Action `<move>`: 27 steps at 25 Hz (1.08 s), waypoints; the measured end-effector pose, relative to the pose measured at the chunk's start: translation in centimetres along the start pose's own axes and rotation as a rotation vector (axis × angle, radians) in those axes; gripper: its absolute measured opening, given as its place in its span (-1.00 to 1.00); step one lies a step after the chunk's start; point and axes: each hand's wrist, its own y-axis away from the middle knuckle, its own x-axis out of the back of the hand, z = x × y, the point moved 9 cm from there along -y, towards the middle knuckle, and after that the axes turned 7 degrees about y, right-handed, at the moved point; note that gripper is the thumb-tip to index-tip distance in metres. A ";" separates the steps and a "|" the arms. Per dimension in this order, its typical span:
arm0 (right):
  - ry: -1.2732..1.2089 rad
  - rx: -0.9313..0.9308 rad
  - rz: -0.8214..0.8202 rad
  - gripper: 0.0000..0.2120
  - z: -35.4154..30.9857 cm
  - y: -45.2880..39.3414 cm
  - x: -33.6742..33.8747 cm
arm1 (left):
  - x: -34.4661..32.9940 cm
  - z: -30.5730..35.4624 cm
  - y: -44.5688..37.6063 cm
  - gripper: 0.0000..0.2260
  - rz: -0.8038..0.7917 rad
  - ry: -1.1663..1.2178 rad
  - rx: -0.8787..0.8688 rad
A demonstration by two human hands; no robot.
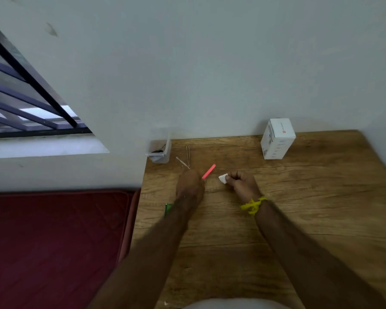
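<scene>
My left hand (190,183) grips a thin pink-red stick (209,171) that points up and to the right over the wooden table (299,208). My right hand (241,183), with a yellow thread band at the wrist, pinches a small white piece (222,178) between thumb and fingers. The two hands are a short gap apart, just above the tabletop. What the stick and the white piece are is too small to tell.
Metal tweezers (188,155) and a thin pale stick (181,162) lie behind my left hand. A clear plastic tub (160,152) stands at the table's back left corner, a white box (276,138) by the wall. A green item (168,208) peeks from under my left forearm. A red mattress (54,241) lies left.
</scene>
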 end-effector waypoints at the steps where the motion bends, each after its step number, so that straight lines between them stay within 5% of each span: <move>1: -0.033 -0.014 0.008 -0.93 0.5 0.6 0.6 | 0.0 -0.5 1.2 -0.94 0.009 0.119 -0.019; 8: -0.445 -0.120 0.205 -0.90 4.9 6.8 4.7 | -2.4 -1.5 9.6 -0.93 -0.086 0.525 -0.104; 11: -0.315 -0.043 0.287 -0.90 4.7 8.0 5.1 | -3.7 -1.4 10.9 -0.88 -0.186 0.600 -0.136; 15: -0.074 0.067 0.158 -0.89 3.9 9.0 3.3 | -4.4 -2.2 11.6 -0.92 -0.232 0.811 -0.050; 27: -0.044 0.160 0.368 -0.90 4.2 12.0 3.7 | -6.6 -2.1 13.0 -0.79 -0.308 0.967 0.057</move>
